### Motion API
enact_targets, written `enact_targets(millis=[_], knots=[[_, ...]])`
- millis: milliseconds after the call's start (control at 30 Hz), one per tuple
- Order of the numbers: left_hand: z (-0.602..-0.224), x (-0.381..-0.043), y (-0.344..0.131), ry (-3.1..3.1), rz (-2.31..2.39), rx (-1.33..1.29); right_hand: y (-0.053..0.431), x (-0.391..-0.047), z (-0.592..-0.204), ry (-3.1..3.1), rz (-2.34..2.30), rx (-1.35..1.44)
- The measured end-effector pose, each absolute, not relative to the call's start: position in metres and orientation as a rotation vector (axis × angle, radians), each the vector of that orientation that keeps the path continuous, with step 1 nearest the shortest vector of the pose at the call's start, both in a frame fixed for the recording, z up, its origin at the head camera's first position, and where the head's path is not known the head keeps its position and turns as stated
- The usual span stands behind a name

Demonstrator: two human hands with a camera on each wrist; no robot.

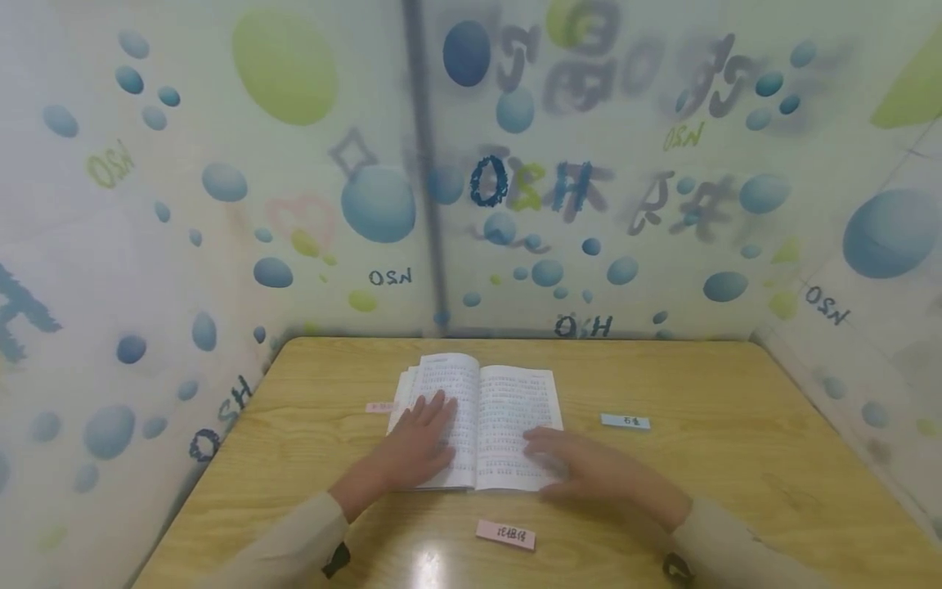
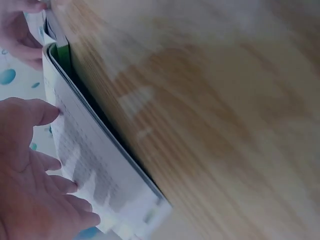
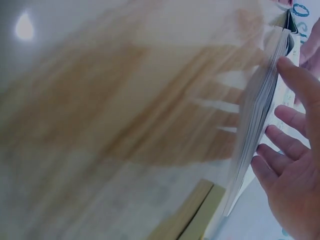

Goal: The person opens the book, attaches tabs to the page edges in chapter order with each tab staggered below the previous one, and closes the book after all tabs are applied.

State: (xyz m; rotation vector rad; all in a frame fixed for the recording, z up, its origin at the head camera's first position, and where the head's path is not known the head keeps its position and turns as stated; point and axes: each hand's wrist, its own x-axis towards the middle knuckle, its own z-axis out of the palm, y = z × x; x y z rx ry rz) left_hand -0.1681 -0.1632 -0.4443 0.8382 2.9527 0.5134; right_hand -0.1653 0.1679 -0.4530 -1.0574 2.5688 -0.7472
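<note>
Between the left hand [image 1: 414, 448] and right hand [image 1: 589, 466], an open book [image 1: 515, 409] is laid on the tabletop [image 1: 706, 376].
Its spine [image 1: 476, 433] is directed toward the far wall [image 1: 508, 307], nearer the left hand; fingers are spread over the left page [image 1: 450, 376] and loosely extended over the right, nothing visibly gripped.

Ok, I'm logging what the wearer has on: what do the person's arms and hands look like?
The left sleeve and right sleeve are long and pale beige, ending near the wrists. The left hand and right hand are bare, with no gloves or visible rings. A small dark piece shows by each sleeve, too unclear to name.
</note>
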Motion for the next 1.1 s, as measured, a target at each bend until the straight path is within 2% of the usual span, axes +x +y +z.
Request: enact_targets(millis=[533,1100], knots=[[-0.451,-0.175,-0.118,2.898,0.216,0.938,0.163,-0.171,-0.448,2.555,-0.657,-1.084],[-0.452,-0.173,-0.124,2.832,0.228,0.9,0.173,-0.174,-0.446,2.576,-0.63,-1.062]])
